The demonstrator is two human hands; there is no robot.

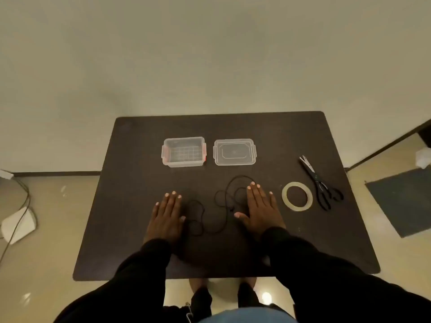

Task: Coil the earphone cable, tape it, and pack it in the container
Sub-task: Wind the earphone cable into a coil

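The left hand (pixel 166 217) lies flat, fingers spread, palm down on the dark bench (pixel 130 229), holding nothing. Between the hands the black earphone cable (pixel 211 220) sprawls loose; its loops run under the right hand (pixel 261 207), equally flat and splayed. Against the dark top its earbuds are hard to make out.

Lighting is dim and warm, with a yellowish cast overall. Glossy floor (pixel 265 297) at lower centre shows small bright glare spots from overhead light. The dark counter (pixel 140 141) is matte, with faint shadows. Focus is soft throughout. Wide-angle distortion bends the frame edges.
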